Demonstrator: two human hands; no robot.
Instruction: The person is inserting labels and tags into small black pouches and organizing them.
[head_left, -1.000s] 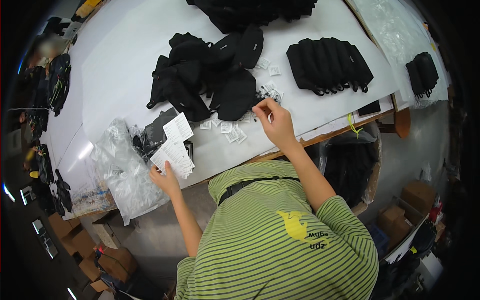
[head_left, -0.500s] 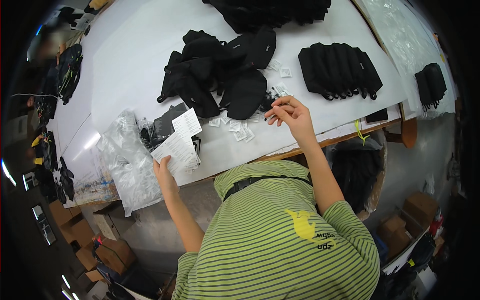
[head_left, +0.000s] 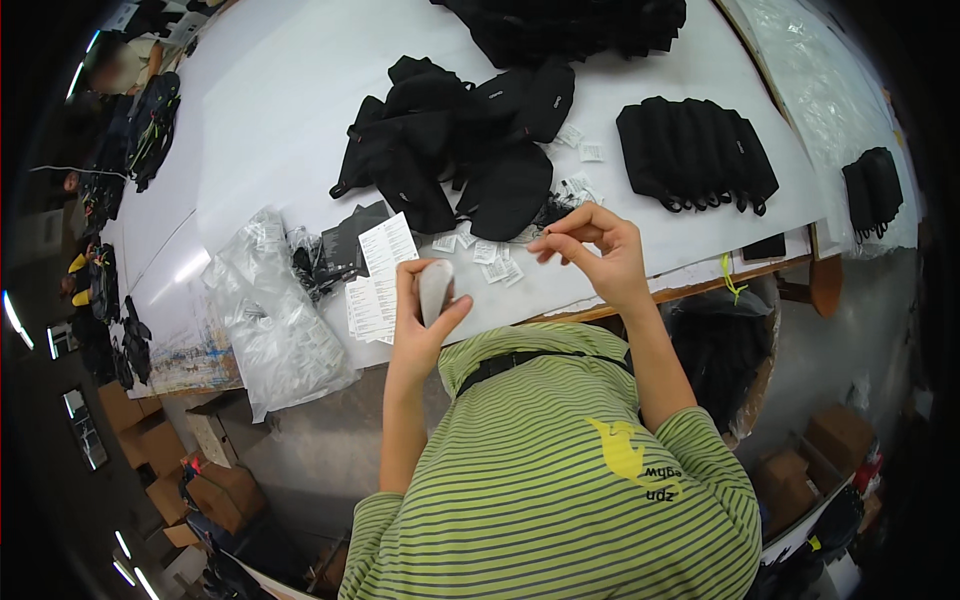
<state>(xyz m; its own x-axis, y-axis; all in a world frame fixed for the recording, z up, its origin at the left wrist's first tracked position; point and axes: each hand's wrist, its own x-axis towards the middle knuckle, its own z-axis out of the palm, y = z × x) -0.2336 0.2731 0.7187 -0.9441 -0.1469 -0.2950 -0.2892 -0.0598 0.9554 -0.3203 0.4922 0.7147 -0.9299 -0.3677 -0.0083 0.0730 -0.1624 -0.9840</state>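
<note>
My left hand (head_left: 425, 310) is raised over the table's near edge and grips a small whitish oblong object (head_left: 435, 288). My right hand (head_left: 595, 250) hovers just right of it, thumb and forefinger pinched on something tiny that looks like one of the small white packets (head_left: 492, 255) scattered on the white table (head_left: 270, 120). Sheets of printed labels (head_left: 375, 275) lie left of my left hand. Behind both hands sits a loose pile of black pouches (head_left: 450, 150).
A neat row of black pouches (head_left: 695, 150) lies at the right, and another stack (head_left: 875, 190) farther right. Crumpled clear plastic bags (head_left: 270, 320) hang over the near left edge. Cardboard boxes (head_left: 160, 460) stand on the floor at lower left.
My left hand has lifted off the label sheets and now holds the whitish object. My right hand has drawn back from the scattered packets toward me, fingers pinched.
</note>
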